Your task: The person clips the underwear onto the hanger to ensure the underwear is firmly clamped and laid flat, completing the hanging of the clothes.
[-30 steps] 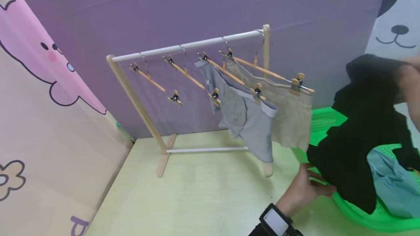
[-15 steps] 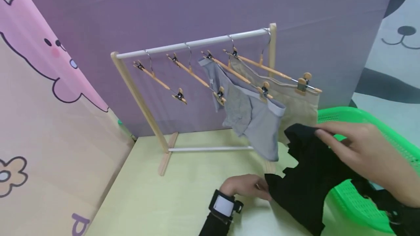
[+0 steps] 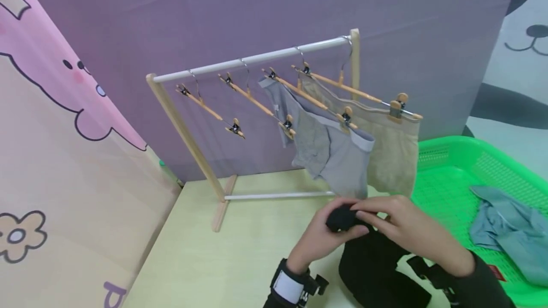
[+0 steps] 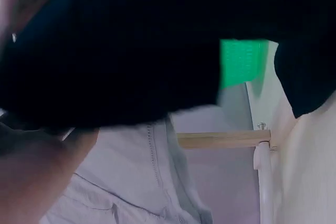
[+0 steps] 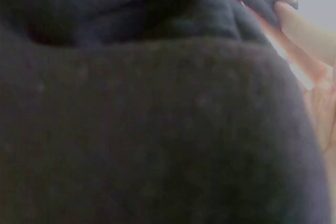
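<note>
A black cloth garment [image 3: 372,270] hangs bunched between my two hands in front of the rack. My left hand [image 3: 318,234] grips its gathered top edge, with fingers and thumb curled round the cloth. At the same edge, my right hand [image 3: 413,225] pinches the fabric between thumb and fingers. Dark cloth fills most of the right wrist view, where a fold of the garment [image 5: 157,129] shows up close. Behind the hands, grey shorts [image 3: 342,160] and a beige piece of clothing [image 3: 391,156] hang from clip hangers.
The small wooden rack [image 3: 180,127] has a white top rail [image 3: 269,55]. Two bare clip hangers [image 3: 210,109] hang at its left. At right stands a green basket [image 3: 454,156] holding a teal garment [image 3: 509,232]. A purple cloth wall [image 3: 214,8] closes off the back.
The black garment has come left from over the basket to in front of the rack. Both hands have drawn together at its top edge, and the left hand now grips it.
</note>
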`<state>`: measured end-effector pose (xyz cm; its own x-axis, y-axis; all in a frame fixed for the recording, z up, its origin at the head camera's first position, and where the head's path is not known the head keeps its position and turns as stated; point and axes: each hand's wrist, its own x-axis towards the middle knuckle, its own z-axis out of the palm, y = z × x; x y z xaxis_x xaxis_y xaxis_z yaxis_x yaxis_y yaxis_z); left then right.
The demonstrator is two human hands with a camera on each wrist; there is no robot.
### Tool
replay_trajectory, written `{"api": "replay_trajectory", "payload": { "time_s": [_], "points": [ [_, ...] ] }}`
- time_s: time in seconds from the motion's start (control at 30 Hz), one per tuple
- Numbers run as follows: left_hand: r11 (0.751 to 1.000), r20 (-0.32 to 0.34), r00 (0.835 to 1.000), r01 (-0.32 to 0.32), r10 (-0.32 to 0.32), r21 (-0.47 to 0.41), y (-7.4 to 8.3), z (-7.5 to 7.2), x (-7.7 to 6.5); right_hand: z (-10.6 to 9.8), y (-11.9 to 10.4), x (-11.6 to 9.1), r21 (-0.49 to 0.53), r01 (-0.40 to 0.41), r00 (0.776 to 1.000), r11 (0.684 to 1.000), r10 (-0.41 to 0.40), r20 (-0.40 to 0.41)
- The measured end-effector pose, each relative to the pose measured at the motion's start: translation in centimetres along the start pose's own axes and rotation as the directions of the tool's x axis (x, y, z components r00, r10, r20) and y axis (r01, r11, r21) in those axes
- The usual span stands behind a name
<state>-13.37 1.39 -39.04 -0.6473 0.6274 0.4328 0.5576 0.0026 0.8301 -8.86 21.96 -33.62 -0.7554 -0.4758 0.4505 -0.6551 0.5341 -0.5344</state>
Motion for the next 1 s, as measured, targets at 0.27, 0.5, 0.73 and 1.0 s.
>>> {"api": "replay_trajectory", "payload": {
  "time_s": [0.27, 0.5, 0.73, 1.0],
  "points": [
    [0.999, -0.192, 0.981, 0.044, -0.039, 0.022, -0.2, -1.4, -0.3, 1.8, 0.6, 0.1, 0.08, -0.237, 0.971, 0.968, 0.235, 0.042],
    [0.997, -0.307, 0.949, -0.078, 0.068, -0.021, 0.3, -3.2, -0.6, 2.5, 2.7, 0.1, -0.095, -0.162, 0.962, 0.982, 0.179, 0.206],
    [0.999, -0.343, 0.938, 0.052, -0.047, 0.005, 0.4, -5.5, -1.2, 2.2, 3.3, 0.2, 0.031, -0.099, 0.99, 0.995, 0.095, 0.102],
    [0.949, -0.31, 0.945, 0.186, -0.102, 0.255, 1.3, -6.9, -2.4, 2.0, 2.0, 0.0, 0.065, -0.273, 0.962, 0.96, 0.272, 0.022]
  ]
}}
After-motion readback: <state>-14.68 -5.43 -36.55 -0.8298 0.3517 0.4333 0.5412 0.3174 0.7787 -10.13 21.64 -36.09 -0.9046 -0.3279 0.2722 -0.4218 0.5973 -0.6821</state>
